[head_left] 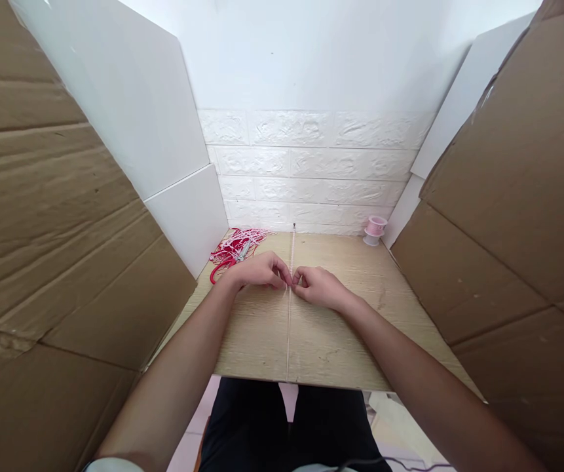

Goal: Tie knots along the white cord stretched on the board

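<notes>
A thin white cord (289, 328) runs straight down the middle of the wooden tabletop (350, 341), from a pin at the back wall to the front edge. My left hand (261, 270) and my right hand (318, 287) meet at the cord near the table's middle. Both pinch it with fingertips pressed together, knuckles almost touching. The upper part of the cord looks braided or knotted; the lower part is plain.
A tangle of red and white cords (236, 247) with red-handled scissors (223, 267) lies at the back left. Two small pink spools (375, 230) stand at the back right. Cardboard panels (56, 249) and white boards wall in both sides.
</notes>
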`<action>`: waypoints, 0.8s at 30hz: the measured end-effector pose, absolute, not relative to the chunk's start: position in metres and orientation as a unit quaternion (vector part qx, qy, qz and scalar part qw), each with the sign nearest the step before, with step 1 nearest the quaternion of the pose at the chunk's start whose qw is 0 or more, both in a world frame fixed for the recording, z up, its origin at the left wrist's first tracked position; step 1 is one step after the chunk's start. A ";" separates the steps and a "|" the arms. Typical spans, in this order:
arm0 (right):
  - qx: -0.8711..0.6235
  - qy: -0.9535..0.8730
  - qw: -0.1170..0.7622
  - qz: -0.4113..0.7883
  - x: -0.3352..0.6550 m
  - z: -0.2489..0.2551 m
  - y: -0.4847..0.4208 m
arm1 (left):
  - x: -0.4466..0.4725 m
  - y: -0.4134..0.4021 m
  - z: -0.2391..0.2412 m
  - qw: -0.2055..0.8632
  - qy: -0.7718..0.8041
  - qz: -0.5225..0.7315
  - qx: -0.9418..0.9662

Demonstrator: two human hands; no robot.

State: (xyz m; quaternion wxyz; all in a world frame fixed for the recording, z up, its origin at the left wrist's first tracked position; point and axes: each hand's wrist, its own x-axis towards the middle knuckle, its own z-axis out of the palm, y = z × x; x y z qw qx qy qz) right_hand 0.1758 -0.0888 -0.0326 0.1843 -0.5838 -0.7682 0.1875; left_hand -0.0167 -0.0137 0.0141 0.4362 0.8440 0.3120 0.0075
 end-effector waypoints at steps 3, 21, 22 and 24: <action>-0.584 -0.768 0.182 0.189 0.176 -0.031 -0.089 | -0.018 -0.013 0.017 0.424 0.304 0.003 0.853; -0.583 -0.759 0.188 0.221 0.180 -0.031 -0.088 | -0.024 -0.005 0.011 0.462 0.291 -0.022 0.838; -0.585 -0.756 0.188 0.223 0.180 -0.031 -0.087 | -0.024 -0.005 0.011 0.465 0.293 -0.023 0.835; -0.590 -0.751 0.191 0.227 0.180 -0.032 -0.087 | -0.023 -0.006 0.011 0.471 0.295 -0.023 0.831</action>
